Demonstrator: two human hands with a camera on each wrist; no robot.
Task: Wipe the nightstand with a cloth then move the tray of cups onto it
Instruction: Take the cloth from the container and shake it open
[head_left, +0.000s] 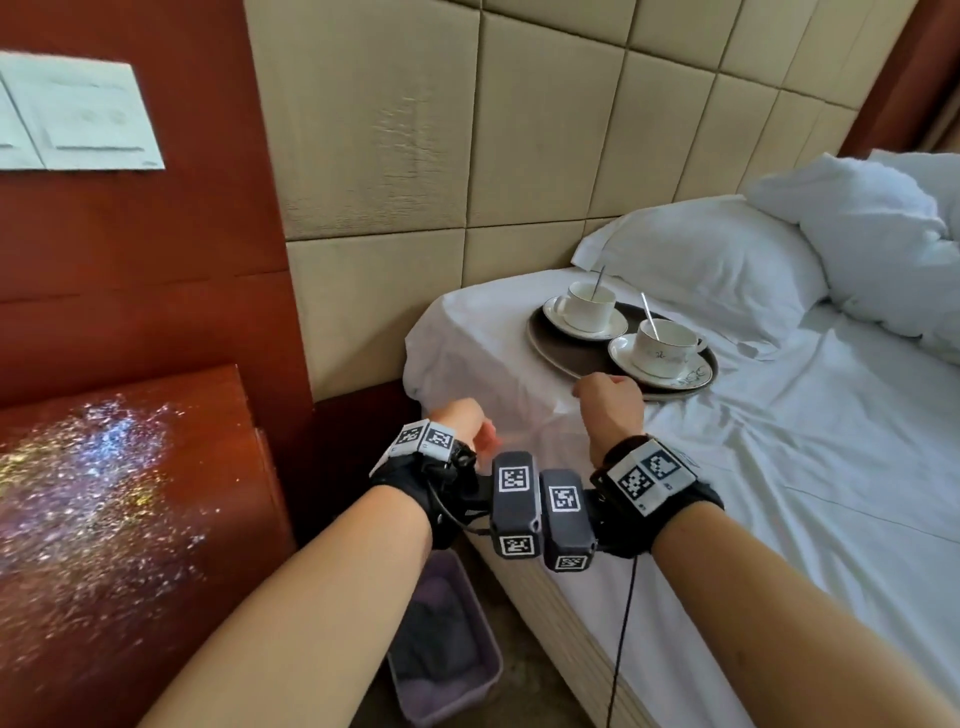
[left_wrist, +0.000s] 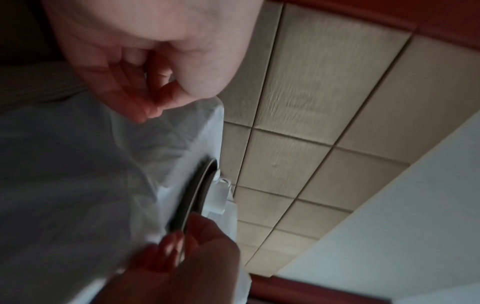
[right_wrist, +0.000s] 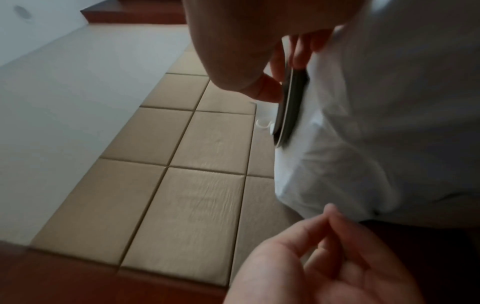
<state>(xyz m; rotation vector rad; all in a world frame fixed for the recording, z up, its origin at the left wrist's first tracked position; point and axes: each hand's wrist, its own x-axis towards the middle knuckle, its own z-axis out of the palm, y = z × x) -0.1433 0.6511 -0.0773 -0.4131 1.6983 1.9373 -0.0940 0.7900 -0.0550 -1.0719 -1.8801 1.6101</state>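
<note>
A padded headboard of beige square panels fills the 12 o'clock area. At 9 o'clock stands a reddish wood wall panel carrying a white switch plate at 10 o'clock. The bed with its white sheet runs from centre to 4 o'clock, with white pillows at 2 o'clock. On the floor at 6 o'clock, beside the bed, sits a greyish bin.
</note>
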